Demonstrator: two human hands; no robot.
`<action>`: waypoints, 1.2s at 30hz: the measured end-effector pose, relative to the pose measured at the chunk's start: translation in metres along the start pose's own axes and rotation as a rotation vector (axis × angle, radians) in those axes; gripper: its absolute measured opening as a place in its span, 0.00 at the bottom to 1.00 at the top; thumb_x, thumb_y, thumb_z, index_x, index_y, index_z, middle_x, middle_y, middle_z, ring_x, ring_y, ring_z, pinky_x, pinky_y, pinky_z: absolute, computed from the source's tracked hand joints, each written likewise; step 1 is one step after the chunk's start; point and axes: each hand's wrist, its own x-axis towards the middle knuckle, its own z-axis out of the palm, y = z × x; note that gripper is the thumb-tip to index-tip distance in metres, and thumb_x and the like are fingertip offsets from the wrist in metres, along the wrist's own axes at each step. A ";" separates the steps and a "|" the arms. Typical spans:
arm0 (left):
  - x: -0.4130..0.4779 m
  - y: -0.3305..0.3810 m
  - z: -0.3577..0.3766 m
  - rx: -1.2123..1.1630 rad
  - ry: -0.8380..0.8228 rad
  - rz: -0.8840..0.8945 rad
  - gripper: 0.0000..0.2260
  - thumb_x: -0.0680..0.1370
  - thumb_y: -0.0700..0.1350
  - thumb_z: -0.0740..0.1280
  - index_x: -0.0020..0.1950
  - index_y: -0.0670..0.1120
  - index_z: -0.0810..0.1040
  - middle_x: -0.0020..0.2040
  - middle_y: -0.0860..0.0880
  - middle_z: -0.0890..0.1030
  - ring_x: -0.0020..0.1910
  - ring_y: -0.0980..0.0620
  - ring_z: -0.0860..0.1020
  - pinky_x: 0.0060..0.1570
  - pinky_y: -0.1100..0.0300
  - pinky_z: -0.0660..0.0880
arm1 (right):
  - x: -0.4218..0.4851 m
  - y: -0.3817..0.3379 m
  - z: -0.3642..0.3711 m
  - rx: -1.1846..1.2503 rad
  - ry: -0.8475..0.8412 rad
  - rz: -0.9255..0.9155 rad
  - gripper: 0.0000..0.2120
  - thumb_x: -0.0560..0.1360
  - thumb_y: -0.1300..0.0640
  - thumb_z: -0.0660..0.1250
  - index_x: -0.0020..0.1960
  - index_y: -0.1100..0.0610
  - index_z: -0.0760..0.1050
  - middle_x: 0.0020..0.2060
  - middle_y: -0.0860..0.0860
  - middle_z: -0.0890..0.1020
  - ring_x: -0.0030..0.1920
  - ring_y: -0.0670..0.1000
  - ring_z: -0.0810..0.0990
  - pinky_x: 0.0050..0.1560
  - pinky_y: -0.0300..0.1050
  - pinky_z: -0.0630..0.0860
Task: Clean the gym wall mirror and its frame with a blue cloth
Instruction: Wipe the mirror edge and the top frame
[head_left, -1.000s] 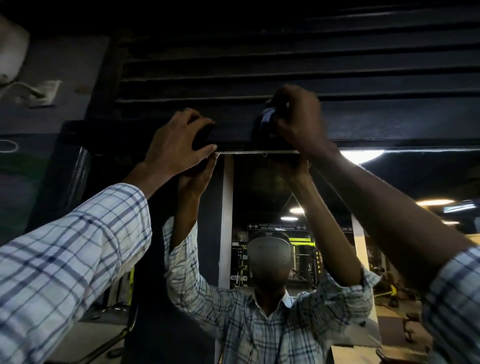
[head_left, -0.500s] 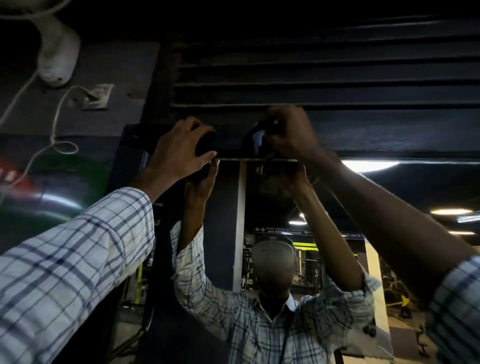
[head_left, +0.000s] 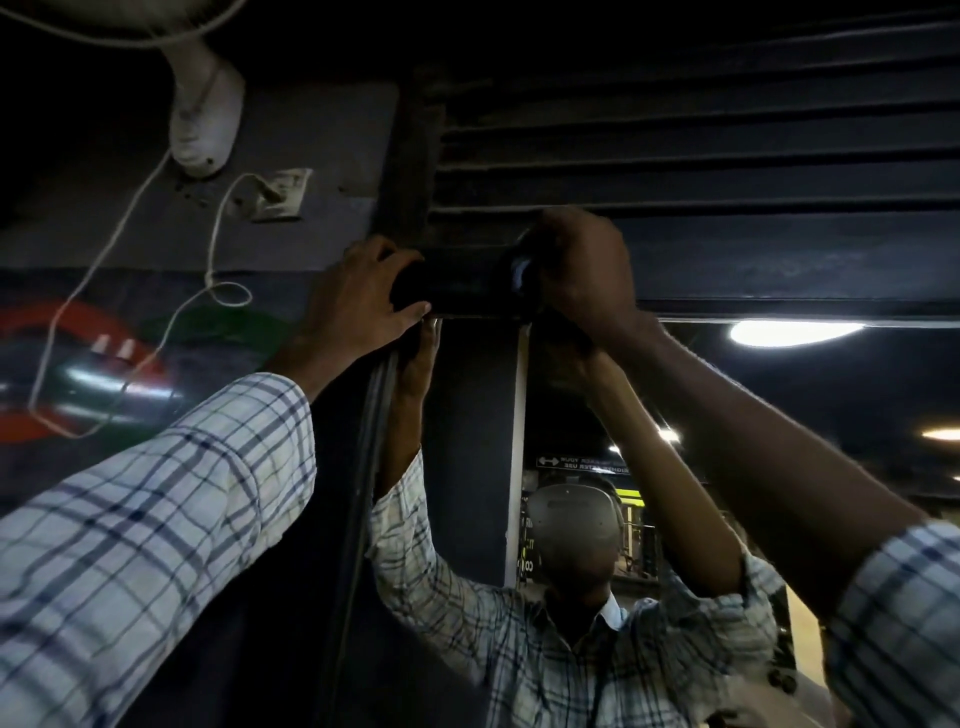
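The wall mirror (head_left: 467, 467) fills the lower middle and right and reflects me with both arms raised. Its dark frame (head_left: 779, 306) runs along the top edge, with a vertical side strip (head_left: 371, 441) at the left. My left hand (head_left: 358, 301) rests on the frame's top left corner, fingers curved over the front edge. My right hand (head_left: 576, 270) is curled round the blue cloth (head_left: 519, 273) and presses it against the top frame a short way to the right. Only a small pale patch of the cloth shows.
Dark horizontal slats (head_left: 675, 135) run above the frame. At the upper left a white fan mount (head_left: 205, 119) and a wall socket (head_left: 278, 195) have a loose white cord (head_left: 119, 322) hanging over a painted wall. Ceiling lights (head_left: 795, 331) reflect in the glass.
Both hands have travelled left along the top frame toward its left corner, and my view has turned left, bringing the fan mount, socket and cord into sight.
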 end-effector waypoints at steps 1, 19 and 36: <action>-0.001 -0.007 0.000 0.002 0.005 0.000 0.25 0.74 0.53 0.77 0.69 0.47 0.77 0.62 0.40 0.76 0.61 0.35 0.76 0.55 0.39 0.78 | 0.004 -0.005 0.006 0.008 -0.087 -0.018 0.12 0.70 0.55 0.75 0.53 0.57 0.84 0.49 0.53 0.86 0.50 0.54 0.85 0.49 0.50 0.82; -0.035 -0.076 -0.008 -0.081 -0.039 -0.080 0.40 0.71 0.73 0.61 0.74 0.47 0.75 0.65 0.40 0.78 0.62 0.39 0.77 0.61 0.48 0.75 | 0.046 -0.080 0.102 0.041 -0.127 0.014 0.18 0.68 0.46 0.72 0.54 0.54 0.83 0.51 0.54 0.86 0.51 0.58 0.84 0.51 0.58 0.81; -0.070 -0.099 -0.002 -0.118 -0.072 -0.200 0.39 0.69 0.73 0.59 0.65 0.44 0.79 0.62 0.41 0.79 0.59 0.40 0.79 0.56 0.46 0.77 | 0.048 -0.121 0.145 0.107 -0.280 -0.069 0.11 0.69 0.57 0.73 0.51 0.51 0.86 0.49 0.49 0.87 0.50 0.53 0.86 0.50 0.51 0.83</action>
